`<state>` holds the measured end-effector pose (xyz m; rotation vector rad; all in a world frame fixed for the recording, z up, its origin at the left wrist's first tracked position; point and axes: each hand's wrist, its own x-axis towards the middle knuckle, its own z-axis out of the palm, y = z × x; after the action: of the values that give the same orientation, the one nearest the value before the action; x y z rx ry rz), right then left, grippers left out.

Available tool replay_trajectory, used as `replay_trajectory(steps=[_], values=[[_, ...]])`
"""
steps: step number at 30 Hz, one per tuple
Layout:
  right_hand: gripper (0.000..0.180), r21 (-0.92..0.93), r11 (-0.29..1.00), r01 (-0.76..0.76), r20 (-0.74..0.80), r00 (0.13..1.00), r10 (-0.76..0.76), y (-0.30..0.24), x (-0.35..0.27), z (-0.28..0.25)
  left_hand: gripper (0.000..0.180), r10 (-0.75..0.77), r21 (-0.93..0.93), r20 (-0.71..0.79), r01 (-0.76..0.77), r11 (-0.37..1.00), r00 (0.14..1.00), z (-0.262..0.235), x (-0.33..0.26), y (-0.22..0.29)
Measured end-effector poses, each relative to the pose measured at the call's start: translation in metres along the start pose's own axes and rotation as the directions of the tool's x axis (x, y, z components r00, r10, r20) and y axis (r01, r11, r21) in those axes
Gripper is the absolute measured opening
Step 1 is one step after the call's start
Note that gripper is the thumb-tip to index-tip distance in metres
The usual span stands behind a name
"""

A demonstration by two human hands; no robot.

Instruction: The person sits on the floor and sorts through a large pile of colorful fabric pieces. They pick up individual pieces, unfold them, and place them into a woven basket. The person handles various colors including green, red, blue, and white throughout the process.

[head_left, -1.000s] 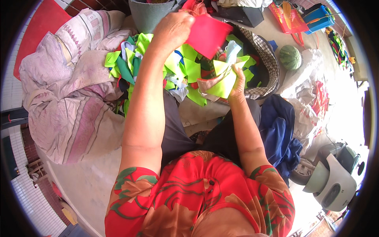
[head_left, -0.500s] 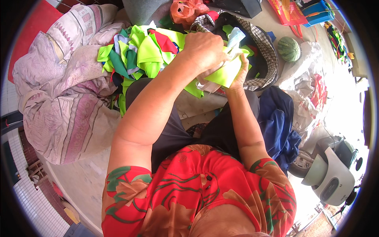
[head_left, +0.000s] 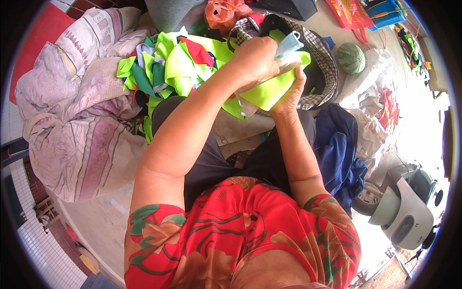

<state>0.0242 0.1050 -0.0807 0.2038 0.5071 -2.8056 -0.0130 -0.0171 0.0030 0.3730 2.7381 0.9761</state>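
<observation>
My left hand (head_left: 257,60) is closed round a flat light-blue tool with a small ring at its end (head_left: 290,44); its working end is hidden, so I cannot tell its kind. Right beside it, my right hand (head_left: 289,96) pinches a neon yellow-green piece of cloth (head_left: 270,91), thumb on top. A pale whitish scrap (head_left: 248,107) hangs below the cloth. To the left lies a heap of cloth scraps (head_left: 180,72) in neon yellow, green, red and grey. Behind my right hand stands a round dark basket with a checked cloth rim (head_left: 329,72), with scraps inside.
A big bundle of patterned pale fabric (head_left: 82,120) fills the left side. A watermelon (head_left: 351,58), white plastic bags (head_left: 373,91) and dark blue cloth (head_left: 334,144) lie on the right. An orange plastic bag (head_left: 225,14) sits beyond the heap, beside a grey bucket-like container (head_left: 173,12).
The light-blue tool now sticks out further past my left hand, its ring end showing. My left hand has shifted slightly, and the neon cloth is spread wider in my right hand.
</observation>
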Motion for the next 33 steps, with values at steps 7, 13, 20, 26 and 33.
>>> replay_trajectory(steps=[7,13,20,26,33], values=[[0.081,-0.168,0.980,0.109,0.156,0.984,-0.083,0.002,0.004,-0.001,0.024,0.032,-0.258,-0.117,-0.061,0.964,0.993,-0.030,0.002,-0.015],[0.078,-0.297,0.943,0.149,0.237,0.968,-0.078,0.011,0.010,-0.015,0.027,0.002,-0.312,-0.083,-0.028,0.950,0.997,-0.038,0.000,-0.019],[0.051,-0.241,0.964,0.112,0.095,0.991,-0.091,0.014,0.004,-0.012,0.028,0.053,-0.223,-0.075,-0.068,0.972,0.996,-0.028,0.003,-0.018],[0.051,-0.239,0.964,0.116,0.072,0.992,-0.101,0.007,0.008,-0.014,0.032,-0.007,-0.173,-0.213,-0.031,0.984,0.977,-0.031,0.003,-0.011],[0.055,-0.042,0.999,0.016,-0.007,1.000,-0.017,-0.002,0.016,-0.027,0.032,-0.108,-0.570,-0.306,-0.091,0.817,0.946,-0.041,0.007,-0.029]])
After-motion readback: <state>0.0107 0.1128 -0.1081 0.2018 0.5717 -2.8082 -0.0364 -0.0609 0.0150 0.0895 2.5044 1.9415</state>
